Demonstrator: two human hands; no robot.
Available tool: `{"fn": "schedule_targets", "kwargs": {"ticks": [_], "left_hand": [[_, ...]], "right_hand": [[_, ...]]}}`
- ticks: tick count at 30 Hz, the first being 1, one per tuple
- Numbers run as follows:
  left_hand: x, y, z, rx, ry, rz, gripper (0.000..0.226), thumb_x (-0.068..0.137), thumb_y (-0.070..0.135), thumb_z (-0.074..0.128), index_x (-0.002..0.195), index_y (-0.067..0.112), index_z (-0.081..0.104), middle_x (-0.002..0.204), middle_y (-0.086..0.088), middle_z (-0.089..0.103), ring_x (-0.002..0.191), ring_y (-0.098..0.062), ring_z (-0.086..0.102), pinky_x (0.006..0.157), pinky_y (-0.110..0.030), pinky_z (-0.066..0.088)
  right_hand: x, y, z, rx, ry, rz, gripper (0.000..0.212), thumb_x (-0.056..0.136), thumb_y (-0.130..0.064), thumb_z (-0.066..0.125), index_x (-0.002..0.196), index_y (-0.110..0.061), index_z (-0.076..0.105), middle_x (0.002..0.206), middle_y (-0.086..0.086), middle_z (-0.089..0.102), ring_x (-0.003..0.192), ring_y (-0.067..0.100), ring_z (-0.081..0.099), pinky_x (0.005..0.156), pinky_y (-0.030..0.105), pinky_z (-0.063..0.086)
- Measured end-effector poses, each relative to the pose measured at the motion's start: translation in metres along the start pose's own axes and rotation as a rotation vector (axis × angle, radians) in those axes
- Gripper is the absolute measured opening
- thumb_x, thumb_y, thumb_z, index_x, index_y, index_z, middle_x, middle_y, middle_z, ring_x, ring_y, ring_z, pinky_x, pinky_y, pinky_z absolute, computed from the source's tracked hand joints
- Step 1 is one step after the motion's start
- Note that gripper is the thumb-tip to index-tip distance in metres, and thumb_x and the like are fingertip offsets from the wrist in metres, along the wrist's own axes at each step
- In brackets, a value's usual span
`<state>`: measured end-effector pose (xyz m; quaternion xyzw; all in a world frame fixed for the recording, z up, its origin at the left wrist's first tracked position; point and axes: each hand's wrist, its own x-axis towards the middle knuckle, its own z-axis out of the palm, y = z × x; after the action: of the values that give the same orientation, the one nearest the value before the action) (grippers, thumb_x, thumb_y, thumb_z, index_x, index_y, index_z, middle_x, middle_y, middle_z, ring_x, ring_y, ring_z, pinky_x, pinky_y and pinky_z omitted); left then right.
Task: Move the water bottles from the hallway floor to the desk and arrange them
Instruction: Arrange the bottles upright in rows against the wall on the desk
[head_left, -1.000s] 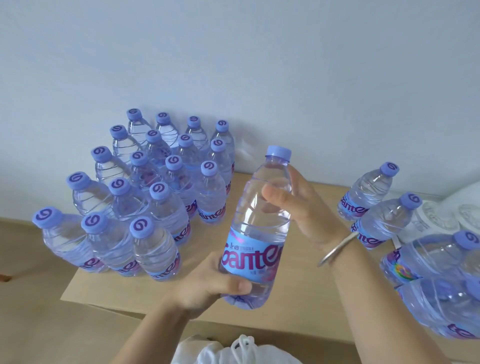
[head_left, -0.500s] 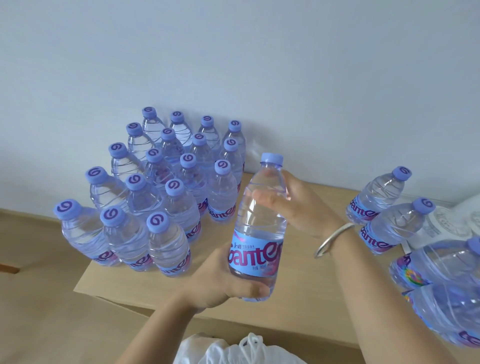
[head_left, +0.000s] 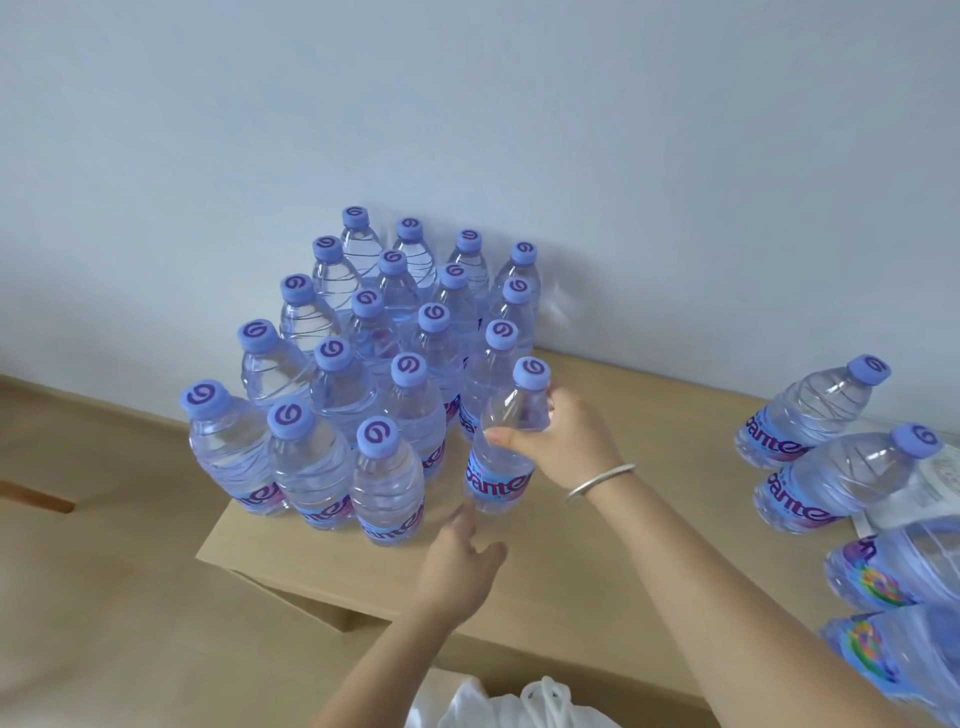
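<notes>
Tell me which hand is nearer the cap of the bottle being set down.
Right. The right hand grips that bottle just below its cap; the left hand is lower, near the bottle's base.

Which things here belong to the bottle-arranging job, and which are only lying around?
Belong to the job:
held bottle
right hand
left hand
standing bottles
two bottles at the right
desk

Just lying about:
white bag

We have one wide-angle view, worn on the head, looking forward and steeply down at the worktop (head_left: 613, 566) from close range, facing the wall (head_left: 571, 130) behind it.
</notes>
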<state>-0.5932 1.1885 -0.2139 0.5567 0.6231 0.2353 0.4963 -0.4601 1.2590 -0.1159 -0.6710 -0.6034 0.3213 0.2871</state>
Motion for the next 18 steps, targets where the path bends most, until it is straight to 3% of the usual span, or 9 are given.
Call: {"fn": "schedule_targets", "kwargs": {"ticks": [2, 4, 7, 10, 14, 18], "left_hand": [[0.003, 0.001, 0.002, -0.023, 0.007, 0.020, 0.057, 0.086, 0.014, 0.059, 0.140, 0.011, 0.038, 0.099, 0.025, 0.040, 0.075, 0.003, 0.045, 0.077, -0.018, 0.035], [0.005, 0.000, 0.004, -0.031, 0.006, 0.029, 0.052, 0.086, 0.013, 0.059, 0.135, 0.010, 0.041, 0.095, 0.024, 0.038, 0.066, 0.008, 0.037, 0.074, -0.019, 0.035], [0.007, -0.001, 0.004, -0.070, 0.022, 0.021, 0.049, 0.085, 0.013, 0.059, 0.131, 0.018, 0.042, 0.114, 0.008, 0.046, 0.069, 0.008, 0.041, 0.069, -0.016, 0.036], [0.011, -0.001, 0.002, -0.066, 0.024, -0.007, 0.049, 0.085, 0.013, 0.060, 0.131, 0.017, 0.041, 0.118, 0.003, 0.047, 0.079, -0.007, 0.045, 0.070, -0.018, 0.033], [0.017, -0.001, 0.002, -0.062, 0.027, -0.058, 0.040, 0.084, 0.013, 0.060, 0.121, 0.006, 0.046, 0.117, -0.012, 0.054, 0.065, -0.003, 0.046, 0.053, -0.014, 0.031], [0.020, 0.002, 0.002, -0.086, 0.014, -0.098, 0.035, 0.084, 0.014, 0.060, 0.115, 0.004, 0.049, 0.115, -0.014, 0.056, 0.067, -0.009, 0.046, 0.059, -0.022, 0.035]], "right_hand": [[0.001, -0.002, 0.007, 0.013, 0.004, 0.004, 0.040, 0.060, -0.046, 0.082, 0.081, -0.035, 0.050, 0.077, -0.020, 0.059, 0.076, 0.008, 0.059, 0.059, 0.016, 0.039], [0.002, -0.003, 0.015, 0.015, 0.012, -0.001, 0.044, 0.060, -0.046, 0.082, 0.090, -0.032, 0.052, 0.080, -0.020, 0.059, 0.080, 0.009, 0.060, 0.062, 0.019, 0.040], [0.001, -0.005, 0.027, -0.012, 0.012, -0.027, 0.054, 0.062, -0.043, 0.082, 0.103, -0.021, 0.054, 0.092, -0.009, 0.063, 0.088, 0.017, 0.061, 0.071, 0.028, 0.046], [0.001, -0.008, 0.035, -0.026, -0.007, -0.082, 0.062, 0.063, -0.035, 0.083, 0.113, -0.017, 0.052, 0.108, -0.001, 0.063, 0.100, 0.021, 0.059, 0.084, 0.035, 0.048], [0.003, -0.009, 0.039, -0.055, 0.027, -0.135, 0.066, 0.063, -0.030, 0.085, 0.118, -0.014, 0.052, 0.110, -0.004, 0.043, 0.106, 0.020, 0.054, 0.084, 0.021, 0.039], [0.005, -0.007, 0.036, -0.079, -0.009, -0.157, 0.066, 0.065, -0.029, 0.084, 0.120, -0.012, 0.051, 0.118, 0.003, 0.045, 0.110, 0.021, 0.052, 0.090, 0.027, 0.040]]}}
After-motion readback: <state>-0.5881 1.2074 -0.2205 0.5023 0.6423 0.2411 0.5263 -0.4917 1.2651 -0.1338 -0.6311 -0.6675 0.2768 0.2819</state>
